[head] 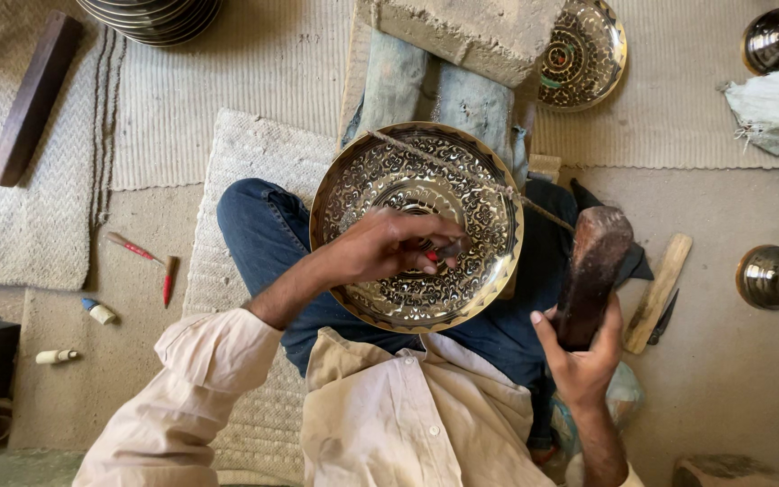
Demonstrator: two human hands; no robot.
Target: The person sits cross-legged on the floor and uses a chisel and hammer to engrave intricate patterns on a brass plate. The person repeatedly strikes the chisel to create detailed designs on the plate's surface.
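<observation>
Fingers (412, 245) pinching chisel (444, 252), engraved brass plate (380, 180), mallet (590, 271)

Floor (741, 361) bears woven mats (254, 72). On the mats: wooden bar (33, 95), stacked plates (151, 16), engraved plate (585, 54). On bare floor: two red-tipped tools (151, 261), wooden-handled blade (658, 293).

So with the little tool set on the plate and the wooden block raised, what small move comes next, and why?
Probably a light tap: the right hand holds the wooden mallet raised beside the engraved brass plate, while the left hand pins a small tool against its pattern.
</observation>
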